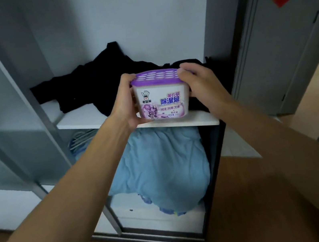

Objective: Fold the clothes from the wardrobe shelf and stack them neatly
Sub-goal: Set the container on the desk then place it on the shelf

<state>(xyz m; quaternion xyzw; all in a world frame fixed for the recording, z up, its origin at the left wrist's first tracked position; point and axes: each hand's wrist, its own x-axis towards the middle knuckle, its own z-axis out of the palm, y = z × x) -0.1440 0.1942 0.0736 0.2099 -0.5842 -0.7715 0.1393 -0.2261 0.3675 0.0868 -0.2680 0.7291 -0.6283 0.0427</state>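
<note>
Left arm (60, 190) and right arm (284, 142) outstretched, left grip (124, 105) and right grip (203, 86) curled round one box (161, 99).

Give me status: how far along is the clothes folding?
Done: nothing folded or stacked in view. In hand: left hand and right hand grip a purple-lidded dehumidifier box at the shelf front. Left: the black clothes lie in a crumpled heap on the shelf, all to fold and stack.

on shelf (82, 121): clothes (93, 83) piled at the back
in front: box (161, 97), between both hands
below shelf: bedding (161, 162)
</note>
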